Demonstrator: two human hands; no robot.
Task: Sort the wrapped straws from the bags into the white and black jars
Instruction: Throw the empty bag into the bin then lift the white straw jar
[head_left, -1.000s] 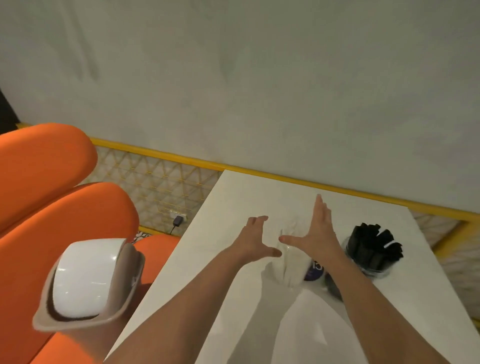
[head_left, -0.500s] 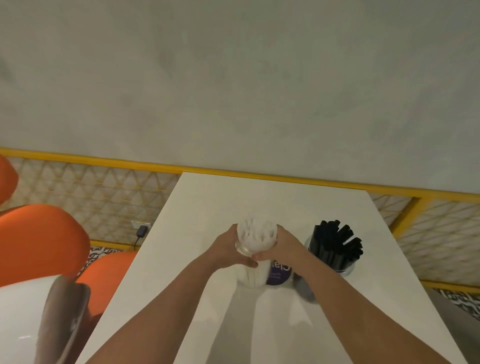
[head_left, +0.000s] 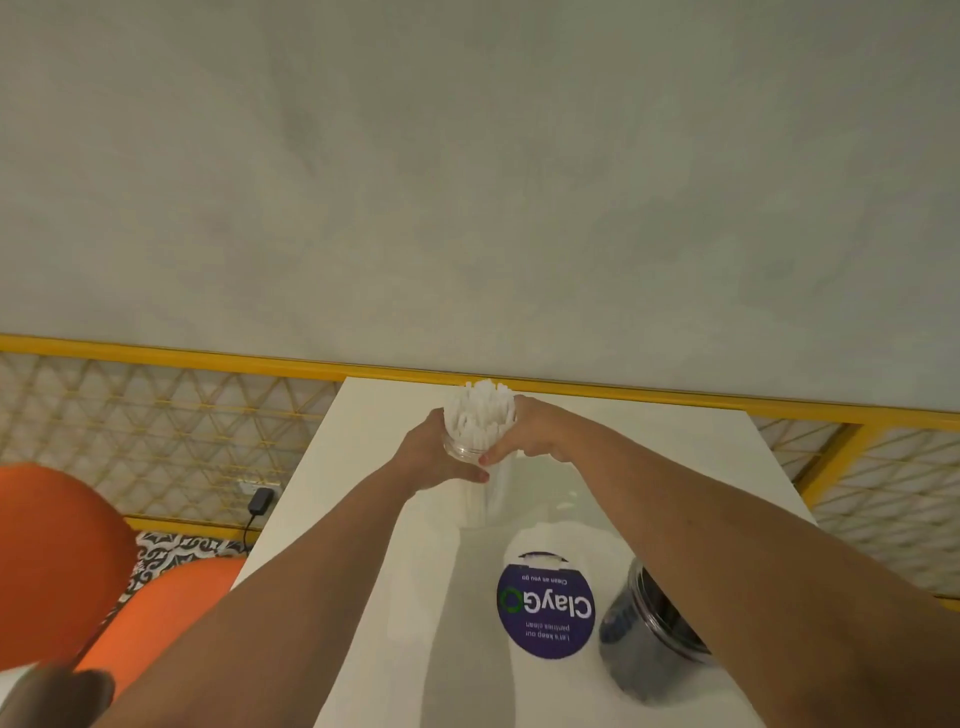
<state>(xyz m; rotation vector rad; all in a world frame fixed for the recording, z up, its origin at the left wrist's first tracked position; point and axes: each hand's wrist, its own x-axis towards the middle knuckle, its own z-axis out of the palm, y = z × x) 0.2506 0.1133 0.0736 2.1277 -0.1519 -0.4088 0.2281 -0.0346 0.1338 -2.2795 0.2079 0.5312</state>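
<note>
Centre frame: your left hand and right hand clasp the white jar between them, its long axis upright. The black jar sits lower right, nearer your right forearm.

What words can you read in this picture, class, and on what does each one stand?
"ClayGo": purple label, upside down to the camera.
"Clean as you go": same label, small.
"Let's keep our pantries clean": same label, small.
Nothing readable on the white jar or black jar.
</note>
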